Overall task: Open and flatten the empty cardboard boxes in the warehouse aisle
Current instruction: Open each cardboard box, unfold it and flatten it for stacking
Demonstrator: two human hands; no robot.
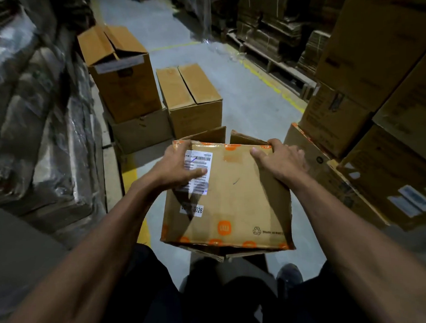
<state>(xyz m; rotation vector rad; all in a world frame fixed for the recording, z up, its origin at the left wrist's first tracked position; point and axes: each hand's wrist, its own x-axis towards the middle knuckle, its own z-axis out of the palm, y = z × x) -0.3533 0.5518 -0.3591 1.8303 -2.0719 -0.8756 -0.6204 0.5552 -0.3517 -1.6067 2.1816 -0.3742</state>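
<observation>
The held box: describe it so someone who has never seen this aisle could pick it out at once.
Start at the grey aisle floor between the stacked cartons. Nearest the camera, both hands hold one cardboard box in the air: the left hand pinches its far left corner and the right hand grips its far right corner. Unlike the plain brown boxes standing beyond, it has orange logo tape along its edges and a white shipping label.
</observation>
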